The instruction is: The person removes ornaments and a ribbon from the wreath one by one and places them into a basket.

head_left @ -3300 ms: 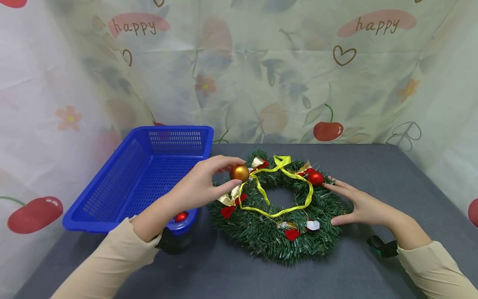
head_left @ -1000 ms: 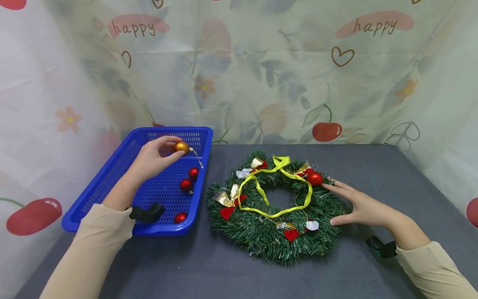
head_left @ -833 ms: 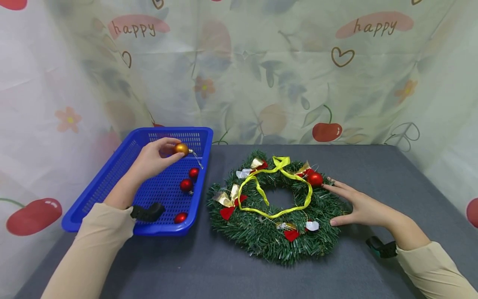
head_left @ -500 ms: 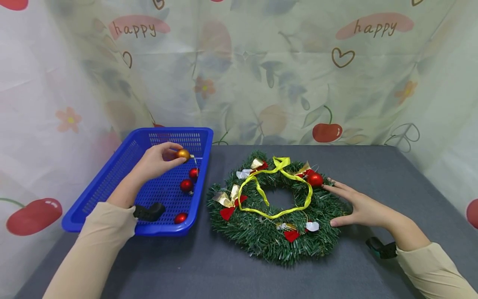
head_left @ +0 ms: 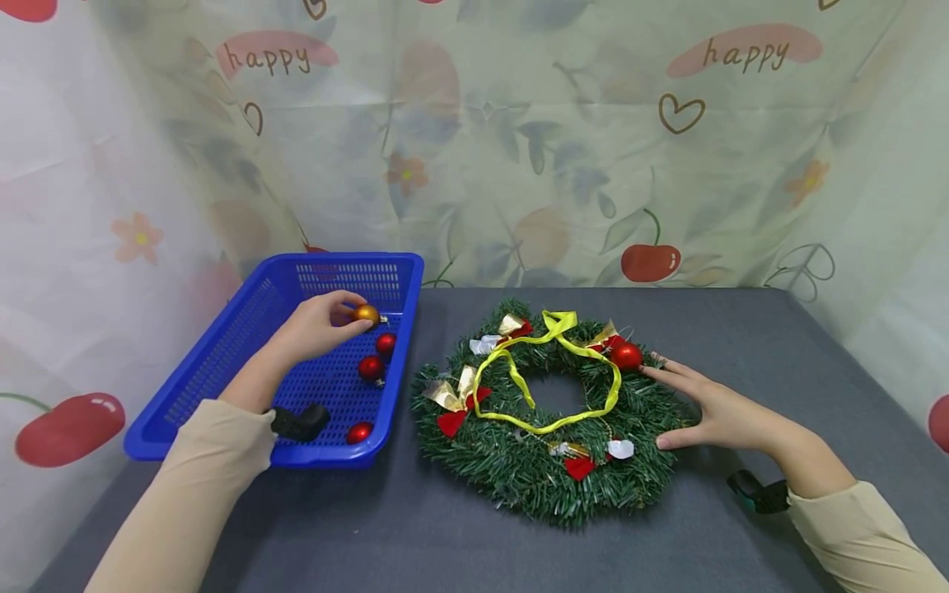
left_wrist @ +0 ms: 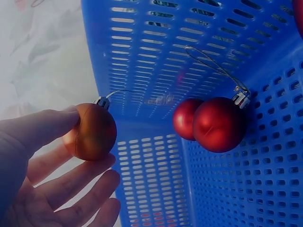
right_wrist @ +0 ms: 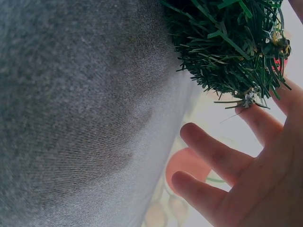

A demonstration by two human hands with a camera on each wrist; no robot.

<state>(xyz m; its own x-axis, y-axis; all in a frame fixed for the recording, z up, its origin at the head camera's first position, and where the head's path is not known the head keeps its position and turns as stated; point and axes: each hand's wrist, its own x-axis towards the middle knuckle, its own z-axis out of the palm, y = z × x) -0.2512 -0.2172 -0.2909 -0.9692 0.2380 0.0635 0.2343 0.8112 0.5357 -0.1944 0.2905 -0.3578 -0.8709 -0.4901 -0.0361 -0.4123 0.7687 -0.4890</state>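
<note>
My left hand (head_left: 315, 328) pinches a gold Christmas ball (head_left: 366, 314) between thumb and fingers, inside the blue basket (head_left: 148, 441). In the left wrist view the gold ball (left_wrist: 96, 132) has a silver cap and a thin loop, with two red balls (left_wrist: 220, 125) near the basket's wall. My right hand (head_left: 708, 403) lies with spread fingers at the right edge of a green wreath (head_left: 549, 486). The right wrist view has its fingertips touching the wreath's needles (right_wrist: 236, 52). A red ball (head_left: 626, 356) sits on the wreath close to those fingers.
Yellow ribbon (head_left: 544, 427) loops over the wreath, among red and gold bows (head_left: 454, 403). Another red ball (head_left: 359, 432) lies at the basket's near right corner. The grey tabletop (head_left: 415, 543) ends at a patterned curtain (head_left: 482, 165).
From over the wreath's left side, my left hand has carried the gold ball left to the basket, then lowered it there. My right hand has stayed at the wreath.
</note>
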